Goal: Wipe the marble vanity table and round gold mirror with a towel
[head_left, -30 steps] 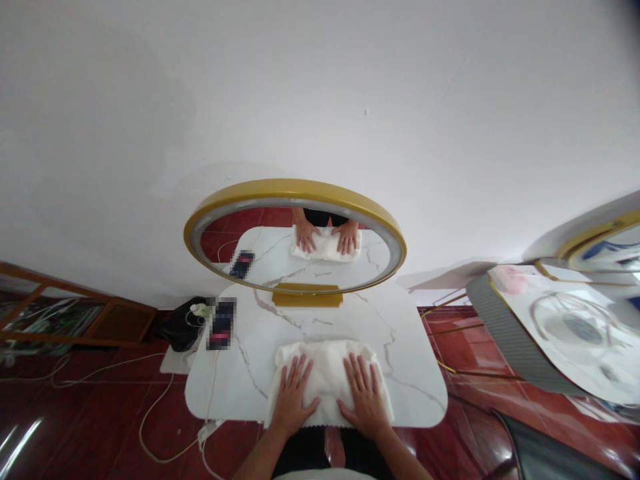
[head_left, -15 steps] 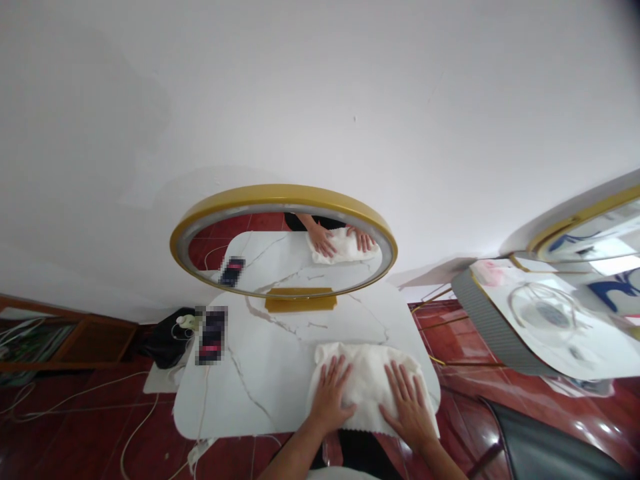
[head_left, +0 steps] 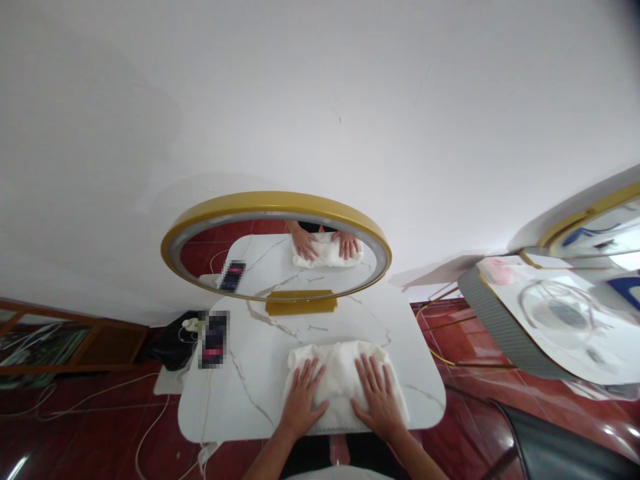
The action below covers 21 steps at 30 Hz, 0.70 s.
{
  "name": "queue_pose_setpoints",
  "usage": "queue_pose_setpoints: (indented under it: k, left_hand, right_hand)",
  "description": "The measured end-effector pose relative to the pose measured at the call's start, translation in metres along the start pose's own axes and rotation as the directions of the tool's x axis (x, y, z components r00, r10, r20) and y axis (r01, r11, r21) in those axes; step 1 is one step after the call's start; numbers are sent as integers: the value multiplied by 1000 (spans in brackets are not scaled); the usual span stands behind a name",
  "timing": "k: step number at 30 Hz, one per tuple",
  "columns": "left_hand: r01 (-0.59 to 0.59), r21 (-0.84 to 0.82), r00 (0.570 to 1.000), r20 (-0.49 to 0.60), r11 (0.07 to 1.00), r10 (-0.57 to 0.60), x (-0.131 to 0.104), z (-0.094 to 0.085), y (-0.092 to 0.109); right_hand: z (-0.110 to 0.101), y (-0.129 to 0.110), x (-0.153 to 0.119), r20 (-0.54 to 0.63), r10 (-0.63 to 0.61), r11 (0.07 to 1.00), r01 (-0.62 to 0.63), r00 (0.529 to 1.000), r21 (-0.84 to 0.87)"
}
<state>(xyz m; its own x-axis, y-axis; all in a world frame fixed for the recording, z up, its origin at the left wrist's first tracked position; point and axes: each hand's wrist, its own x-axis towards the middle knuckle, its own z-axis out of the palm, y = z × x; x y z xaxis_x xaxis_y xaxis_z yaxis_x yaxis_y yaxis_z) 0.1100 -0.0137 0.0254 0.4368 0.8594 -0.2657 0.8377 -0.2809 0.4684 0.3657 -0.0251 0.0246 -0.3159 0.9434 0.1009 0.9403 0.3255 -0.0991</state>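
Marbled tabletop [head_left: 260, 360]: white cloth [head_left: 340, 383] beneath left hand [head_left: 301, 403] and right hand [head_left: 381, 403] (both spread flat).

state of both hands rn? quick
Left hand: open, palm down on the left side of the white cloth, not gripping.
Right hand: open, palm down on the cloth's right side, not gripping.

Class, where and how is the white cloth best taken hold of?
The white cloth is probably best pinched at its left and right edges, one hand coming from each side: it lies low and wide, tabletop shows beyond both ends, and the left hand and right hand rest flat near them.
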Motion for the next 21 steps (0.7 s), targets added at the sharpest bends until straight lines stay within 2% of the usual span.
queue_pose_setpoints:
  k: [5,9,12,15,21]
  left_hand:
    - [21,-3,1000,22,1000,-20,14,8,21]
    - [1,-36,997,71,999,2,41,14,49]
    - [-7,-43,998,67,999,10,65,17,67]
    - [-9,-36,999,34,999,10,91,18,79]
    - [0,-22,999,-44,1000,-1,145,12,90]
  right_hand:
    - [0,23,-10,-1,24,1000,-24,1000,6]
    - [0,57,-21,-17,61,998,-61,998,-5]
    - [1,81,-20,-33,93,995,-93,995,-18]
    - [3,99,-6,-50,126,991,-128,991,-29]
    - [5,125,38,-94,187,980,-193,978,-50]
